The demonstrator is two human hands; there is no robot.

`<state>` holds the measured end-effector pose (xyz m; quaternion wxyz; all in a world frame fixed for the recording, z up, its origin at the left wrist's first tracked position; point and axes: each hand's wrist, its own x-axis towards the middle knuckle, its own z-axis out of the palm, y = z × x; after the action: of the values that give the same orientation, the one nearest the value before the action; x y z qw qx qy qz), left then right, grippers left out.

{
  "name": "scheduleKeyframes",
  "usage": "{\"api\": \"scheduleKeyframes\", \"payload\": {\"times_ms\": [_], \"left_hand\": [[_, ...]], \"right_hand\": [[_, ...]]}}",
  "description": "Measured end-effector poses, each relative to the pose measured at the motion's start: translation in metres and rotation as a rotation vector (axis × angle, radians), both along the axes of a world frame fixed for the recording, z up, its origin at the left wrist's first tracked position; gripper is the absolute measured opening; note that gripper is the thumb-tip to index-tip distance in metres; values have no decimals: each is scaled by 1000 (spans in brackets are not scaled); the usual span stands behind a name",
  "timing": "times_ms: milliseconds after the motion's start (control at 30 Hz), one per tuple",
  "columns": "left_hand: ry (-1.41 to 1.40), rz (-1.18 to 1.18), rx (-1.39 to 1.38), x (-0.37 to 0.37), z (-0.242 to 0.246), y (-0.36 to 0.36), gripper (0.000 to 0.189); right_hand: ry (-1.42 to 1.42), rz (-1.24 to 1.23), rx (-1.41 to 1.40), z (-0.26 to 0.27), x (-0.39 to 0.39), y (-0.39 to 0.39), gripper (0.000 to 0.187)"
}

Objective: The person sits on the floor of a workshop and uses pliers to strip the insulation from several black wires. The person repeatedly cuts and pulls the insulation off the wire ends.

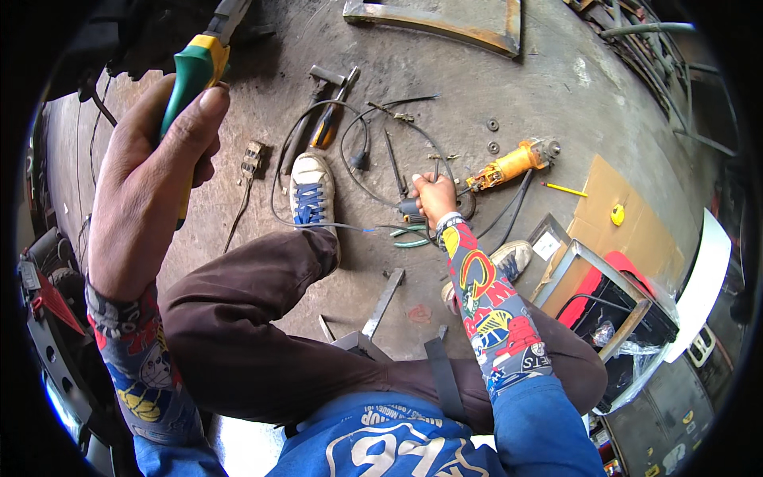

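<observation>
My left hand [161,161], raised at the left, holds pliers with green and yellow grips [194,71]; their jaws point up. My right hand [434,194] is low over the floor, its fingers closed on a thin dark cable. Beside and partly under it lie a dark cylindrical tool part [410,208] and green-handled pliers [411,243]. A yellow angle grinder body [506,167] with dark cords lies to the right. A black power cable [274,179] loops over the floor, its plug [359,160] between the loops.
A hammer [326,74] and an orange-black screwdriver [323,128] lie near my shoe. Two washers, a yellow pencil [563,189], cardboard [626,238] with a tape measure [617,214], and a metal frame [578,250] are at the right. A rusty steel frame [429,21] lies ahead.
</observation>
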<state>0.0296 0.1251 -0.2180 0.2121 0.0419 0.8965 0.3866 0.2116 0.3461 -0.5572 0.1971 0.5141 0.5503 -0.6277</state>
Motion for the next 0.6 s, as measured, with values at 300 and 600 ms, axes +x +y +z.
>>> {"api": "scheduleKeyframes", "payload": {"times_ms": [300, 600], "left_hand": [[-3, -53, -57, 5, 1, -13, 63], [63, 7, -183, 15, 2, -11, 73]], "right_hand": [[69, 450, 193, -14, 20, -42, 38], [276, 469, 249, -12, 9, -15, 27]]}}
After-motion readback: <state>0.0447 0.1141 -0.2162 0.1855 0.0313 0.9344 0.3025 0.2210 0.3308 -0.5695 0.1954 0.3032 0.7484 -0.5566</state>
